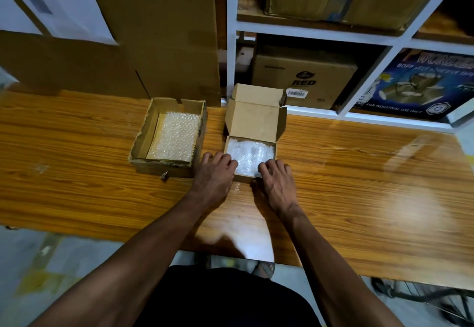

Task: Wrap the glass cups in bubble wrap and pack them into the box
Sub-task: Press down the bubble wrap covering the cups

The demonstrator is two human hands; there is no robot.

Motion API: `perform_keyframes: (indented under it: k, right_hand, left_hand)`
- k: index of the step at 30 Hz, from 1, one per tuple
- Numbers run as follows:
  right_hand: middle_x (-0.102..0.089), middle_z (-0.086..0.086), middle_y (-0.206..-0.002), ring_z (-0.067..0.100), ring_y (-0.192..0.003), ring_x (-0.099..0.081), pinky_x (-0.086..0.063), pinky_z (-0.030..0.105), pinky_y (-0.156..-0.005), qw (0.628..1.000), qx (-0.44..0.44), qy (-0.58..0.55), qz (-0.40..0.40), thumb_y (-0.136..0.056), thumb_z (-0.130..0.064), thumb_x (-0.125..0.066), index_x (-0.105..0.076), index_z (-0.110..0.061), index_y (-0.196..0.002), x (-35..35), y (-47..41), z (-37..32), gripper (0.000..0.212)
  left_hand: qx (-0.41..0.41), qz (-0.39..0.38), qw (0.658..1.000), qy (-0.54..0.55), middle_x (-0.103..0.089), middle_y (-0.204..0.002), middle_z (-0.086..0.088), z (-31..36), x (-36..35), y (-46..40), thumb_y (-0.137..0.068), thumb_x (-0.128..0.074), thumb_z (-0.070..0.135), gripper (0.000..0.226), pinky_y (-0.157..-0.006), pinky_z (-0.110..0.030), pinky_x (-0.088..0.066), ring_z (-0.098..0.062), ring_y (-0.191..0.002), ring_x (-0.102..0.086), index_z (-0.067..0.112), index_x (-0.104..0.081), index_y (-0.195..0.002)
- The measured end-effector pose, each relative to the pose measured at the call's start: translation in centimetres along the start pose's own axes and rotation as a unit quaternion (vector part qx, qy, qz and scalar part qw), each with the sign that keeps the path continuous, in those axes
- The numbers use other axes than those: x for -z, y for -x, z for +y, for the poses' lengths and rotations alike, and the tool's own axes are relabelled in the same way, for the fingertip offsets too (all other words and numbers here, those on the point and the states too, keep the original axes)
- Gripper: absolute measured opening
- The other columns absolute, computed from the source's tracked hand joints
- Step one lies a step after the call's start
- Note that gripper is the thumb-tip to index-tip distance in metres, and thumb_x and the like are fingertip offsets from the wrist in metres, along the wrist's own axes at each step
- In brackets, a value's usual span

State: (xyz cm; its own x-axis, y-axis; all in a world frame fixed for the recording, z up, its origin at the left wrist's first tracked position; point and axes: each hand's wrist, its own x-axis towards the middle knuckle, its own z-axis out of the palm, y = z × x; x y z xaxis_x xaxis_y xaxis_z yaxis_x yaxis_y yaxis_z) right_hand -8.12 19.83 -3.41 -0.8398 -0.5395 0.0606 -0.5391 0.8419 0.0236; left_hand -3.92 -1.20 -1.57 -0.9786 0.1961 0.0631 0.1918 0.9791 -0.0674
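A small cardboard box (256, 121) stands open at the middle of the wooden table, its lid tilted back. Bubble-wrapped glass (250, 153) fills its inside; the cups themselves are hidden by the wrap. My left hand (215, 172) rests at the box's near left corner with fingertips curled onto the wrap. My right hand (275, 176) sits at the near right corner, fingers pressing down on the wrap's front edge. To the left, a larger open cardboard box (142, 144) holds a flat stack of bubble wrap sheets (174, 137).
The wooden table (359, 172) stretches to both sides. Large cardboard sheets (154, 31) lean behind the left box. White shelving (230, 44) at the back right holds cartons and a blue tape box (423, 83). A foot in a sandal shows under the table edge.
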Motion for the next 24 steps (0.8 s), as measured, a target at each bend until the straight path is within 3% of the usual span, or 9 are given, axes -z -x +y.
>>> perform_keyframes:
  k: [3,8,11,13,16,19,21,24]
  right_hand:
    - [-0.060,0.008,-0.104,0.025,-0.091,-0.053,-0.048,0.039,-0.081,0.998,0.052,-0.028,-0.028,-0.091,-0.018,-0.073,-0.057,-0.017,-0.116,-0.5,-0.7,-0.4,0.029]
    - [-0.059,0.008,-0.104,0.026,-0.091,-0.058,-0.050,0.037,-0.078,0.992,0.046,-0.094,-0.063,-0.095,-0.014,-0.065,-0.057,-0.015,-0.116,-0.7,-0.6,0.1,0.022]
    - [-0.059,0.006,-0.100,0.026,-0.087,-0.060,-0.050,0.037,-0.072,0.992,0.062,-0.097,-0.051,-0.100,-0.029,-0.060,-0.055,-0.016,-0.112,-0.9,-1.2,0.5,0.018]
    - [-0.059,0.008,-0.097,0.026,-0.085,-0.059,-0.051,0.038,-0.072,0.991,0.075,-0.112,-0.022,-0.101,-0.044,-0.052,-0.058,-0.014,-0.108,-0.8,-1.7,0.7,0.031]
    - [-0.058,0.013,-0.123,0.026,-0.108,-0.056,-0.051,0.042,-0.094,0.986,0.059,-0.152,0.034,-0.101,-0.050,-0.048,-0.056,-0.012,-0.127,-0.3,-2.3,0.5,0.046]
    - [-0.036,0.015,-0.161,0.028,-0.148,-0.035,-0.023,0.049,-0.124,0.992,-0.011,-0.126,-0.016,-0.106,-0.051,-0.034,-0.038,-0.014,-0.156,-0.1,-3.4,0.4,0.062]
    - [-0.016,0.011,-0.173,0.027,-0.158,-0.018,-0.004,0.055,-0.127,0.991,-0.043,-0.097,-0.082,-0.108,-0.052,-0.022,-0.018,-0.021,-0.165,-0.5,-4.0,0.6,0.065]
    - [0.000,0.007,-0.175,0.027,-0.161,-0.009,0.003,0.063,-0.124,0.988,-0.052,-0.078,-0.125,-0.109,-0.053,-0.017,0.000,-0.029,-0.167,-1.2,-4.0,1.0,0.065]
  left_hand:
    - [-0.057,0.009,0.998,0.013,-0.063,-0.112,-0.003,0.6,-0.4,-0.9,-0.091,-0.069,0.028,0.024,-0.093,-0.045,-0.040,-0.026,-0.110,-0.055,0.021,-0.062,-0.112]
    - [-0.090,0.007,0.996,0.026,-0.063,-0.106,0.002,1.0,-1.0,-1.4,-0.091,-0.068,0.029,0.015,-0.091,-0.044,-0.037,-0.023,-0.111,-0.052,0.023,-0.067,-0.104]
    - [-0.113,0.010,0.993,0.032,-0.062,-0.101,0.005,0.3,-1.1,-1.8,-0.094,-0.064,0.033,0.011,-0.088,-0.044,-0.035,-0.021,-0.110,-0.052,0.024,-0.068,-0.099]
    - [-0.128,0.025,0.990,0.052,-0.063,-0.101,0.003,-0.2,-0.9,-2.3,-0.098,-0.057,0.036,0.018,-0.088,-0.043,-0.037,-0.021,-0.108,-0.054,0.023,-0.069,-0.100]
    - [-0.102,0.036,0.988,0.108,-0.061,-0.119,-0.003,-0.4,-0.7,-3.0,-0.102,-0.051,0.031,0.028,-0.095,-0.039,-0.042,-0.022,-0.114,-0.055,0.018,-0.064,-0.123]
    - [-0.025,-0.014,0.992,0.124,-0.048,-0.156,-0.004,-0.4,-0.8,-3.8,-0.106,-0.037,0.038,0.053,-0.119,-0.046,-0.032,-0.022,-0.142,-0.044,0.020,-0.043,-0.155]
    - [-0.001,-0.078,0.991,0.105,-0.030,-0.171,-0.001,-0.5,-1.5,-4.1,-0.109,-0.024,0.048,0.061,-0.128,-0.054,-0.013,-0.021,-0.156,-0.028,0.024,-0.026,-0.165]
    - [0.005,-0.132,0.989,0.071,-0.008,-0.177,0.004,-0.5,-2.5,-4.2,-0.109,-0.012,0.056,0.067,-0.126,-0.063,0.007,-0.021,-0.162,-0.008,0.027,-0.007,-0.169]
